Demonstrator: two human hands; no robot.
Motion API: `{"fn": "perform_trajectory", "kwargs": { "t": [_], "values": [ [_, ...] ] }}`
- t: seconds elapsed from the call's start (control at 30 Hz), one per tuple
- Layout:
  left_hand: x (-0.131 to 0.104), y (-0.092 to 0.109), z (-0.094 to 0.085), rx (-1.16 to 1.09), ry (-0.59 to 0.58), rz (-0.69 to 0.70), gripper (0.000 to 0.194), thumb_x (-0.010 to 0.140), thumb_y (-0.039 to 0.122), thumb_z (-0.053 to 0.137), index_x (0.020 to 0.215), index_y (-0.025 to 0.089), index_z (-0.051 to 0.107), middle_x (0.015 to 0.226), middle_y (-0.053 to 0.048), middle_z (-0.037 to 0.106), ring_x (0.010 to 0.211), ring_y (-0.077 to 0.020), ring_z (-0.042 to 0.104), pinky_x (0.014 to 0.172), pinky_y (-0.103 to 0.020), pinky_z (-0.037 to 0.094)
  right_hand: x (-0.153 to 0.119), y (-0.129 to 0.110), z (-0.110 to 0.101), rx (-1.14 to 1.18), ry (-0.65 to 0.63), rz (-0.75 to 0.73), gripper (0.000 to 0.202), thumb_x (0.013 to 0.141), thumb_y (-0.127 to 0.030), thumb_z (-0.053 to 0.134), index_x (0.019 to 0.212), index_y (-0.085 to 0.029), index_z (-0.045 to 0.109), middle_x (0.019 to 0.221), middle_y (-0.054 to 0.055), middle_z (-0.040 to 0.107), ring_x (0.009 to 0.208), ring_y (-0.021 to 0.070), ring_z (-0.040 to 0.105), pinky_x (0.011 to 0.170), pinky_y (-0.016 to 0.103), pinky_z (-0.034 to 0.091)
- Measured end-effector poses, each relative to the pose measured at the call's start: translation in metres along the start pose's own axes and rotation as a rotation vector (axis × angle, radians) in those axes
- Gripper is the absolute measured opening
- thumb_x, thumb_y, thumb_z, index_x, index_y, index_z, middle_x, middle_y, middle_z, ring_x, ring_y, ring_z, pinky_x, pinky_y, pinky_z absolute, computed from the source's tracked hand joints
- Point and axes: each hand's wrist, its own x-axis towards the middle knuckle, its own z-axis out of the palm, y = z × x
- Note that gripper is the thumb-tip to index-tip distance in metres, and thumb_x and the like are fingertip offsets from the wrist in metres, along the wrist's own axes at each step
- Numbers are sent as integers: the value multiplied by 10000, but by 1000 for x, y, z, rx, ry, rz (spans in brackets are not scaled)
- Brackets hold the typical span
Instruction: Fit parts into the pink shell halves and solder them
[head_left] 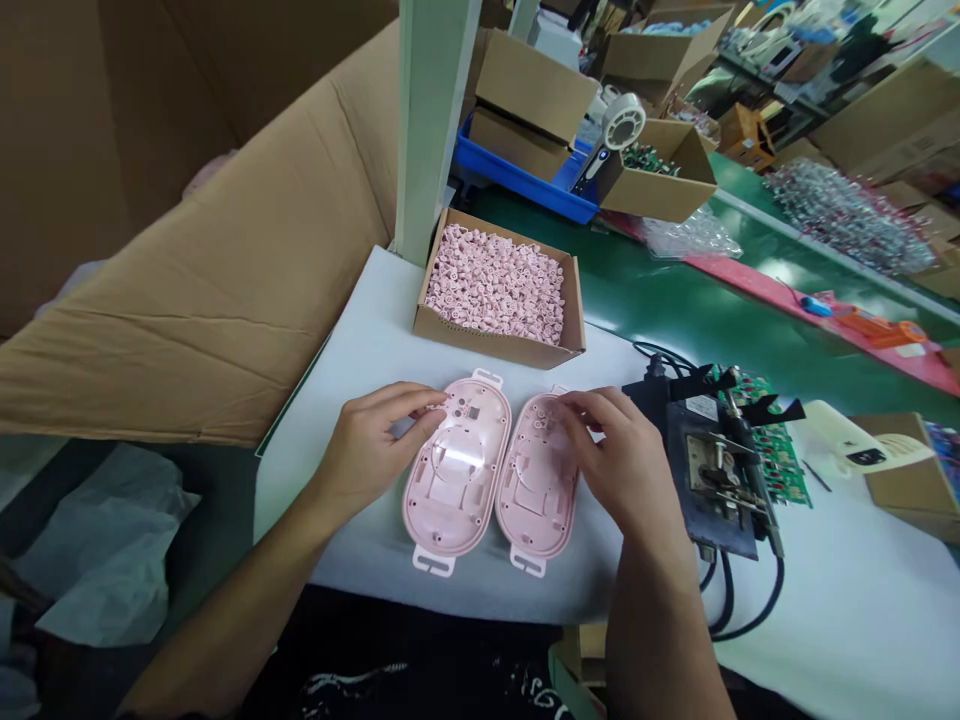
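Two pink plastic shell halves lie side by side on the white table, inner faces up: the left shell (457, 470) and the right shell (536, 485). Each is oval with slotted tabs at its ends. My left hand (375, 440) is at the upper left rim of the left shell, thumb and index finger pinched close together; whatever sits between them is too small to make out. Over the top of the right shell, my right hand (615, 445) has its fingertips closed near the round holes, hiding that corner. Anything in its grip is hidden.
Behind the shells stands a cardboard box (499, 345) full of small pink plastic parts. To the right are a black metal fixture (712, 480) with cables, green circuit boards (780, 450) and a cream handheld device (847, 440). A large carton (225, 290) borders the left side.
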Motion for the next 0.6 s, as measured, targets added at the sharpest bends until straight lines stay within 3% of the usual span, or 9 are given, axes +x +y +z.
{"fn": "perform_trajectory", "kwargs": {
  "t": [0.23, 0.43, 0.6],
  "values": [
    [-2, -1, 0, 25, -12, 26, 150, 946, 198, 664, 1069, 221, 747, 1036, -5, 749, 928, -111, 703, 846, -246, 586, -1, 10, 6, -155, -23, -83, 270, 961, -284, 535, 1195, -249, 665, 1312, 117, 568, 1117, 324, 514, 1007, 574, 455],
    [-2, 0, 0, 28, -19, 17, 157, 944, 196, 664, 1074, 221, 748, 1037, 1, 746, 927, -105, 699, 852, -236, 581, 3, 16, 15, 138, -112, 10, 286, 942, -270, 520, 1207, -252, 626, 1366, 111, 545, 1277, 290, 525, 1131, 552, 409],
    [-1, 1, 0, 26, -16, -6, 166, 952, 210, 652, 1085, 227, 750, 1053, -5, 746, 937, -119, 700, 853, -255, 585, 4, 19, 21, 287, -107, 96, 287, 905, -262, 525, 1167, -263, 640, 1371, 99, 539, 1313, 272, 508, 1164, 551, 382]
  ]
}}
